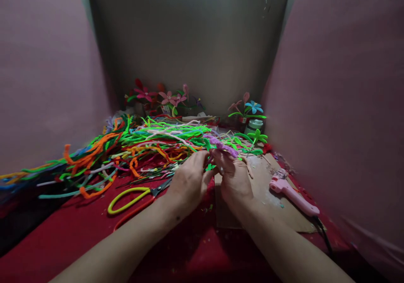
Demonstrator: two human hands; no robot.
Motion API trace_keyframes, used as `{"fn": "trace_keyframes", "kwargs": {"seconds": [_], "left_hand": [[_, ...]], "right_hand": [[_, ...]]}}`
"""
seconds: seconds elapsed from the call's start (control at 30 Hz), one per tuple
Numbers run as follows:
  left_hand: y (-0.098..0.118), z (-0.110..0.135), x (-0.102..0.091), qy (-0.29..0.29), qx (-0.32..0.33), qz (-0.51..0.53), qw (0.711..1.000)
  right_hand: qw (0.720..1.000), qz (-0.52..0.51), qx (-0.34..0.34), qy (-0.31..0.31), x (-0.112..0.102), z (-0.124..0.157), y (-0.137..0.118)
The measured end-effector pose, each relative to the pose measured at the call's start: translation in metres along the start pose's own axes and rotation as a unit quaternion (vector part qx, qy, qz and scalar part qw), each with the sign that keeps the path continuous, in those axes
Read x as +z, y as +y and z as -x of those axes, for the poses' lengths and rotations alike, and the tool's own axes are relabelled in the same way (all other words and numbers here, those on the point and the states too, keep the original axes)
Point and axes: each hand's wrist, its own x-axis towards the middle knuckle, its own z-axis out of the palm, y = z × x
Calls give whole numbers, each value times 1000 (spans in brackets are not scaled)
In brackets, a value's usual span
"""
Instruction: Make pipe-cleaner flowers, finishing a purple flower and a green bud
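A purple pipe-cleaner flower (pixel 222 145) is pinched in my right hand (pixel 235 180), its fuzzy petals showing above the fingers. My left hand (pixel 191 180) is closed too, its thumb and fingers meeting my right fingertips at the flower's base. A green pipe-cleaner piece (pixel 207 143) shows beside the petals. The stem is mostly hidden behind the fingers. Both hands are above the front of the pile of loose pipe cleaners (pixel 170 133) and the edge of a cardboard sheet (pixel 227 213).
Scissors (pixel 129 190) with yellow and red handles lie left of my hands. On the cardboard's right rests a pink glue gun (pixel 295 194) with a black cord. Finished flowers (pixel 168 98) stand behind, near a small jar (pixel 255 125). Pink sheets (pixel 344 106) wall both sides.
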Motion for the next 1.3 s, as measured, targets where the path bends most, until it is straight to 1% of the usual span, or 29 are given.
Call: {"fn": "trace_keyframes", "kwargs": {"seconds": [0.03,0.1,0.17,0.2,0.23,0.3,0.37,0.4,0.43,0.47,0.5,0.57,0.6,0.67,0.73,0.83,0.93,1.0,1.1,1.23,1.3], "left_hand": [[-2,1,5,8,38,-64,997],[-5,3,12,24,84,-174,981],[-9,2,14,28,103,-240,965],[-11,1,13,27,106,-251,962],[-12,-1,12,27,105,-244,964],[-12,-3,10,32,89,-178,979],[-10,-4,7,36,45,-62,996],[-8,-5,6,33,13,5,999],[-7,-5,5,28,-25,75,996],[-5,-6,4,22,-66,149,986],[-3,-7,3,14,-106,223,969],[0,-9,1,1,-175,355,918],[1,-10,0,-2,-205,404,892],[3,-11,-3,-4,-251,460,852],[4,-12,-6,-6,-282,489,826],[5,-12,-11,-21,-304,524,795],[6,-11,-14,-52,-309,552,773],[6,-11,-15,-74,-305,574,757],[5,-9,-16,-92,-299,614,725],[1,-9,-16,-123,-318,664,666],[-2,-9,-15,-140,-330,677,642]], "right_hand": [[1000,-8,8,1,0,0,2],[1000,-19,21,1,0,1,5],[1000,-24,18,-3,1,2,7],[1000,-21,12,-4,1,3,8],[1000,-13,3,-5,2,3,8],[1000,15,-15,-7,3,4,8],[999,40,-30,-12,4,5,6],[998,48,-38,-16,4,5,6],[997,52,-45,-23,5,5,5],[997,53,-52,-31,5,6,4],[996,53,-59,-37,5,6,3],[995,62,-67,-48,5,6,2],[994,72,-70,-52,5,6,2],[991,97,-70,-59,4,6,1],[989,117,-70,-64,3,6,-1],[985,142,-70,-70,2,5,-4],[984,149,-50,-82,-1,5,-5],[989,118,-33,-86,-2,4,-4],[994,61,-27,-86,-2,4,0],[996,25,-27,-79,1,4,4],[997,8,-15,-79,1,3,7]]}}
